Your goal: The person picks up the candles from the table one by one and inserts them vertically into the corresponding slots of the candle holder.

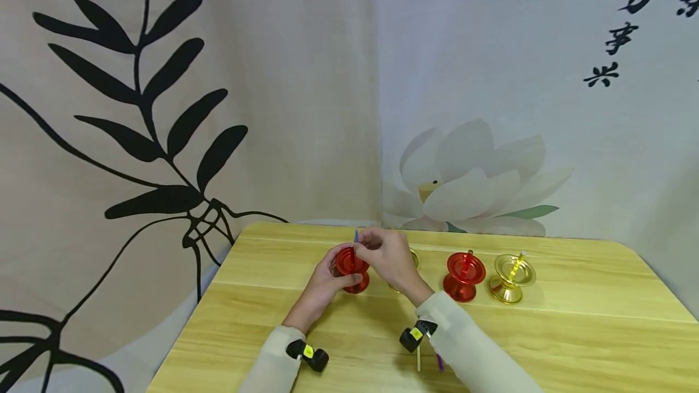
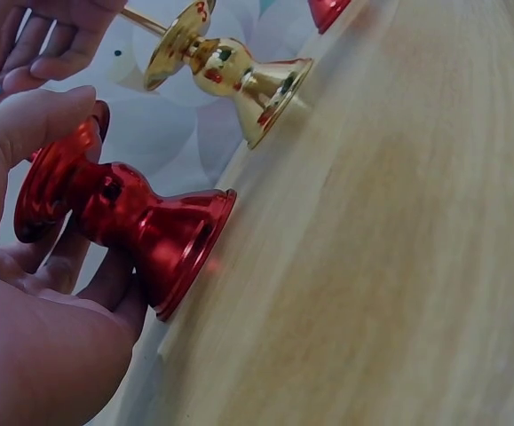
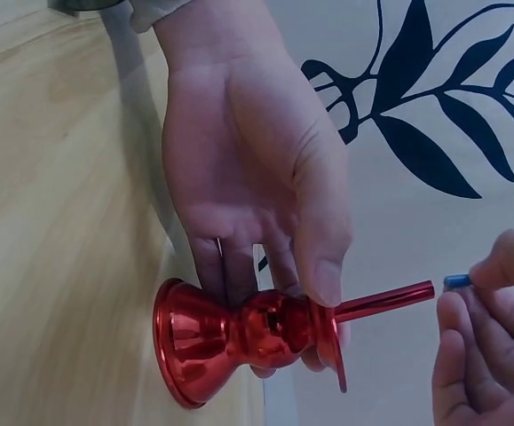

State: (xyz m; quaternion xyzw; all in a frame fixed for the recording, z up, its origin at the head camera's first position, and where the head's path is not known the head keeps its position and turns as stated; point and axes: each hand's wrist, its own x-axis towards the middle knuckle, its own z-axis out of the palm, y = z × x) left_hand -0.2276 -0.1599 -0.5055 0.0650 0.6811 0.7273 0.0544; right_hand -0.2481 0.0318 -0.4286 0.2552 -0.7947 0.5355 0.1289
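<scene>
A shiny red candle holder (image 1: pixel 343 264) with a flared foot, a dish and a thin upright tube (image 3: pixel 385 302) stands on the wooden table. My left hand (image 1: pixel 319 288) grips it around the dish, thumb on the near side and fingers behind, as the left wrist view shows. Above it, my right hand (image 1: pixel 388 256) pinches a thin blue stick (image 1: pixel 357 236) between thumb and fingers. In the right wrist view the stick's blue end (image 3: pixel 457 281) is right at the tube's tip, with a small gap showing. The fingers cover most of the stick's length.
A gold candle holder (image 2: pixel 230 67) stands just right of the red one, partly behind my right hand. Farther right are another red holder (image 1: pixel 460 287) and another gold holder (image 1: pixel 505 292). A pale stick (image 1: pixel 418 359) and a purple stick (image 1: pixel 440 364) lie near my right sleeve.
</scene>
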